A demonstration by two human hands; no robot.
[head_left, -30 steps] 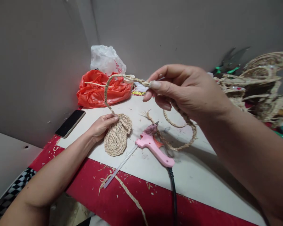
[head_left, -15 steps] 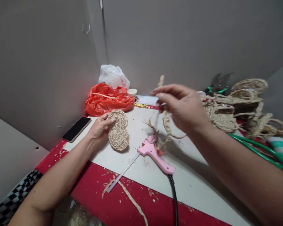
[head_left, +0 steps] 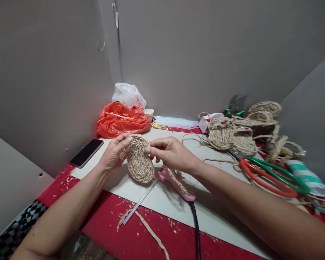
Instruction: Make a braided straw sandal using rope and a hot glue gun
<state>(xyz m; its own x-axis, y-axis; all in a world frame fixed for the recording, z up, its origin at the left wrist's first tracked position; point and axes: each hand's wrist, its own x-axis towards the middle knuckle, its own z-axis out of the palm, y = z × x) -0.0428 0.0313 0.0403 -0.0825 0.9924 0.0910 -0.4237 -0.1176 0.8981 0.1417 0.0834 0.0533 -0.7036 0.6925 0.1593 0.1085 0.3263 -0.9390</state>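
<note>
A small woven straw sole [head_left: 139, 161], oval and tan, is held tilted just above the white board [head_left: 157, 196]. My left hand [head_left: 114, 153] grips its left edge with fingers curled round it. My right hand [head_left: 170, 153] pinches the sole's right edge together with a braided straw cord [head_left: 178, 181], which trails down from that hand across a pink glue gun [head_left: 176, 181]. The glue gun lies on the board right under my right hand, with a clear glue stick [head_left: 139, 203] sticking out of its back end.
A black phone [head_left: 87, 152] lies at the left by the wall. Red [head_left: 122, 124] and white plastic bags [head_left: 128, 95] sit at the back. A heap of woven straw pieces [head_left: 241, 134] and orange and green scissors [head_left: 271, 175] fill the right. The gun's black cable [head_left: 197, 231] runs toward me.
My right hand came down from up in the air with the cord and now meets the sole's right edge. The left hand lifted the sole off the board. The view swung right.
</note>
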